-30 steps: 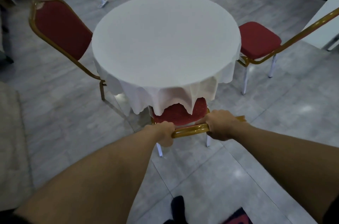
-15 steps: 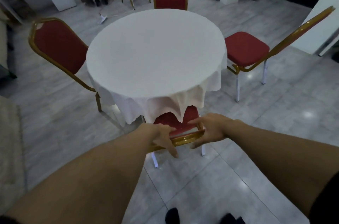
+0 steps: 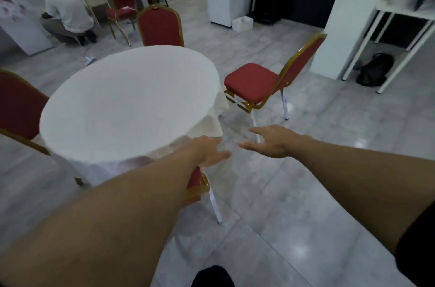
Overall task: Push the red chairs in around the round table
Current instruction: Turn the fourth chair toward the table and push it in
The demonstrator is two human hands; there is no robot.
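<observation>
The round table (image 3: 127, 108) wears a white cloth. A red chair with a gold frame (image 3: 197, 185) is tucked under its near edge, mostly hidden by my left forearm. My left hand (image 3: 208, 150) hovers open above that chair, holding nothing. My right hand (image 3: 268, 142) is open in the air to the right, fingers spread. Another red chair (image 3: 256, 84) stands pulled out at the table's right, its seat facing the table. A third chair (image 3: 161, 25) sits at the far side and a fourth (image 3: 18, 105) at the left.
A person (image 3: 66, 16) crouches at the back left beside another red chair (image 3: 120, 2). A white pillar (image 3: 348, 16) and a white shelf frame (image 3: 400, 23) with a black bag (image 3: 374, 70) under it stand at the right. Grey tiled floor surrounds the table.
Both hands let go of the near chair's gold back rail and lifted open. My view swung right and up, bringing the pulled-out right chair toward the middle.
</observation>
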